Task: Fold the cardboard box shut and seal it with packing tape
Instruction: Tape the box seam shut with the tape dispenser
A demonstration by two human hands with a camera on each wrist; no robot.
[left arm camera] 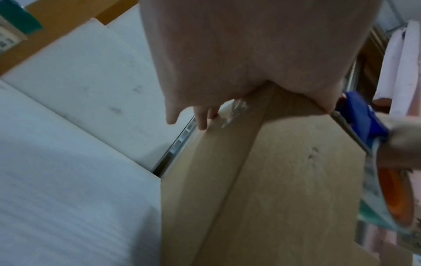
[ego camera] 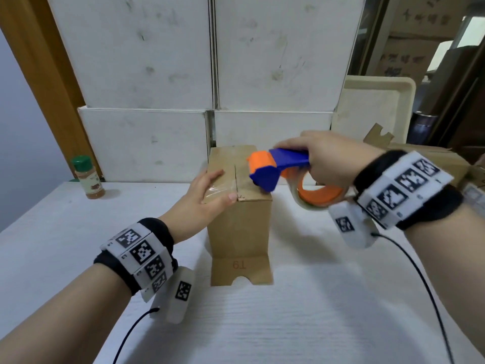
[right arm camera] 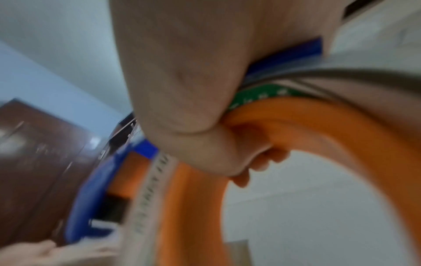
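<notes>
A tall brown cardboard box [ego camera: 240, 232] stands upright on the white table [ego camera: 65, 245], its top flaps folded shut. Clear tape [ego camera: 220, 189] lies across the left part of the top. My left hand [ego camera: 207, 195] rests flat on that left flap, fingers straight, thumb at the front edge near the seam. My right hand [ego camera: 330, 158] grips a blue and orange tape dispenser [ego camera: 273, 169], whose nose touches the right side of the box top. The tape roll [ego camera: 320, 195] hangs under the hand. In the left wrist view the palm [left arm camera: 250, 54] presses on the box [left arm camera: 273, 180]. The right wrist view shows my fingers [right arm camera: 193, 108] curled through the orange roll holder [right arm camera: 318, 126].
A spice jar [ego camera: 89, 177] with a green lid stands at the table's back left. Stacked white boxes [ego camera: 210, 61] fill the wall right behind the brown box. A pale tray [ego camera: 375, 106] and flattened cardboard [ego camera: 420, 156] lie at the back right. Cables trail from both wrists.
</notes>
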